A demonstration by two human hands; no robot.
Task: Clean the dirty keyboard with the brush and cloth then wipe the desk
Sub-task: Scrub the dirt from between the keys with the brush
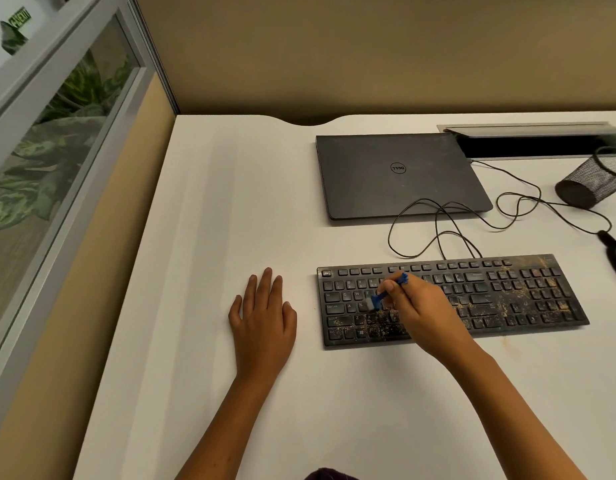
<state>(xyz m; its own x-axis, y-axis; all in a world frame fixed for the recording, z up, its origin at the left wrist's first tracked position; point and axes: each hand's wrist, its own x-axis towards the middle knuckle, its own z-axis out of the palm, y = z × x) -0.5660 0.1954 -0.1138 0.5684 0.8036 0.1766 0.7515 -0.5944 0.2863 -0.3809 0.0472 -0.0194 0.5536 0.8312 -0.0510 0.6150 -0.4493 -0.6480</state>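
A black keyboard (452, 299) lay on the white table (213, 209), speckled with tan crumbs and dust, thickest over its right half and along the bottom row. The right hand (421, 313) hovered over the left-middle of the keys, its fingers and thumb pinching a small blue brush (389, 291); the pale bristle end pointed down and to the left, touching the keys near the A and S row, while the blue handle tip stuck up past the fingers. The left hand (263, 313) rested flat on the table just beside the left end of the keyboard, fingers straight and slightly spread, holding nothing. Behind the keyboard sat a closed dark laptop (396, 174), and a thin black cable (438, 223) looped between the two. A black mesh cup (594, 181) lay tipped on its side at the right edge.
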